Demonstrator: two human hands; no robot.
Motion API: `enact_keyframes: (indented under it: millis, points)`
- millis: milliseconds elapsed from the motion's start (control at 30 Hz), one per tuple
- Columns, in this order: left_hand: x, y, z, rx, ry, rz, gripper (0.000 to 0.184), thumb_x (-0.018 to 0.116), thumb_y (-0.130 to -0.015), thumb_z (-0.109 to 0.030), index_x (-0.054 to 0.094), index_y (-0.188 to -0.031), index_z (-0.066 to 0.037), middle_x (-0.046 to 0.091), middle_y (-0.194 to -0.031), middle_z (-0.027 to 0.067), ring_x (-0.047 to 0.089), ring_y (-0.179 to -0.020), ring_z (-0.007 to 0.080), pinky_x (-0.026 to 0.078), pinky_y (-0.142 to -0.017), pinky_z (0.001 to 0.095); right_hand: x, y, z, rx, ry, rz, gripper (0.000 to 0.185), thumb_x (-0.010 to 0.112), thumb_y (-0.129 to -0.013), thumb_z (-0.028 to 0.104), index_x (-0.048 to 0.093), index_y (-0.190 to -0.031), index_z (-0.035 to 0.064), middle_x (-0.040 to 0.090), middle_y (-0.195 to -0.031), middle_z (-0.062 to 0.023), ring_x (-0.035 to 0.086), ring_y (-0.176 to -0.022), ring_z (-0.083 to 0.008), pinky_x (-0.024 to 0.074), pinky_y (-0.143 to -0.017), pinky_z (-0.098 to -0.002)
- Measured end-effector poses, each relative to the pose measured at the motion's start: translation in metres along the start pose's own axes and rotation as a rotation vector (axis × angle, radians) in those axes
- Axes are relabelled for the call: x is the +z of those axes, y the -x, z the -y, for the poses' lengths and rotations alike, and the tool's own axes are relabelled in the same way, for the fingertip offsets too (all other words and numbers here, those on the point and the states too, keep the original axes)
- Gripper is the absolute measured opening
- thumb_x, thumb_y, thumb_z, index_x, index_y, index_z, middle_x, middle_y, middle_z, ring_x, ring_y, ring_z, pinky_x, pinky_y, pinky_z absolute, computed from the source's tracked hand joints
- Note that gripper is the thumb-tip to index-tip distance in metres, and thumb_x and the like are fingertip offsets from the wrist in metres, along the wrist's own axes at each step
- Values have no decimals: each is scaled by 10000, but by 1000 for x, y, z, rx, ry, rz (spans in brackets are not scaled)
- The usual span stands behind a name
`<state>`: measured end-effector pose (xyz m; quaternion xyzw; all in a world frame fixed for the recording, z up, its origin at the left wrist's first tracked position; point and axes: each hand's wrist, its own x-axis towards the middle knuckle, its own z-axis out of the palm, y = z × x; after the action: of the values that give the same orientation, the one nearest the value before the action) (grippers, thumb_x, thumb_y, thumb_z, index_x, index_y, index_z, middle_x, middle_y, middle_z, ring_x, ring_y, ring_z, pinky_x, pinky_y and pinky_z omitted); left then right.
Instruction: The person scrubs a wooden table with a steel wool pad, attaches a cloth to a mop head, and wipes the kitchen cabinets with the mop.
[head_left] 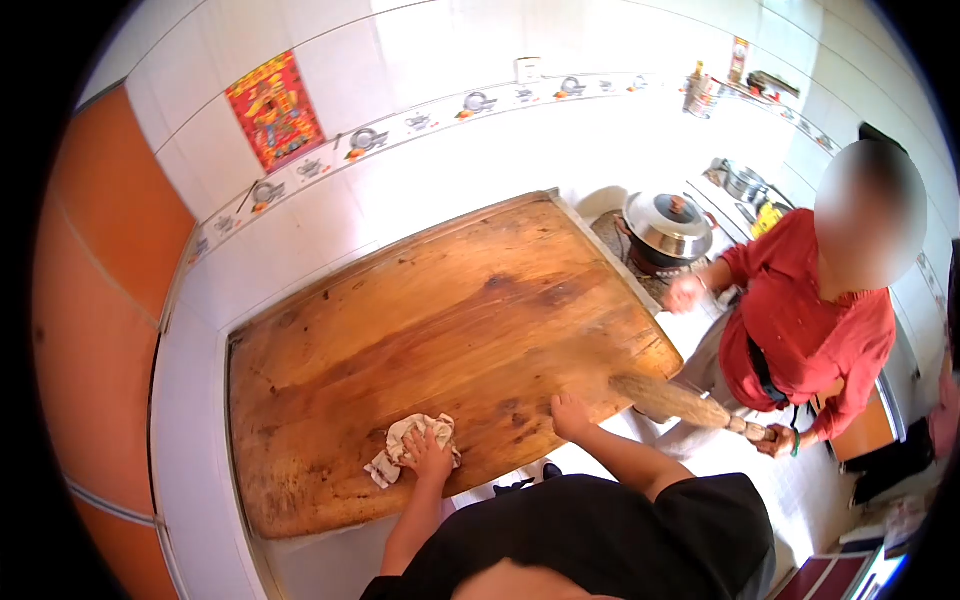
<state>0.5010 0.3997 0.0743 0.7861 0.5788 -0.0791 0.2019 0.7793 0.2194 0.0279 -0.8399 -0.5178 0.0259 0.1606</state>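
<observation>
Red poster (276,112) illegible, left hand (432,459) on cloth (408,427)

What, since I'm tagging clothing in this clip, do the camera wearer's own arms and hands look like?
The camera wearer has on a plain black top with loose sleeves; the right sleeve ends around the elbow. Both forearms are uncovered. The left hand and right hand are bare: no gloves, watch or bracelet can be seen.
</observation>
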Motion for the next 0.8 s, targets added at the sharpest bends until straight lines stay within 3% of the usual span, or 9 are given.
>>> enact_keyframes:
  millis: [167, 400, 800]
  points:
    - [-4, 1, -3, 4, -15, 33, 696, 535, -892, -415, 206, -1470, -212, 19, -1561, 142, -36, -1428, 364, 26, -1063, 665, -1, 0, 4, 101, 6, 106, 257, 566, -714, 50, 507, -965, 40, 562, -972, -188, 548, -932, -359, 442, -789, -462]
    - [-4, 1, -6, -30, -64, 93, 672, 490, -929, -401, 171, -1477, -179, -48, -1560, 130, -68, -1424, 361, 17, -1066, 665, -16, 6, 14, 118, -28, 43, 284, 548, -734, 57, 500, -1014, 55, 537, -1033, -165, 527, -1020, -347, 421, -841, -463]
    - [-8, 9, -2, 38, -21, 34, 676, 529, -906, -390, 206, -1461, -180, 29, -1553, 155, -31, -1421, 379, 40, -1053, 681, -8, 9, 9, 89, -82, -30, 266, 543, -761, 83, 505, -1024, 67, 534, -1065, -164, 528, -1016, -351, 428, -825, -456]
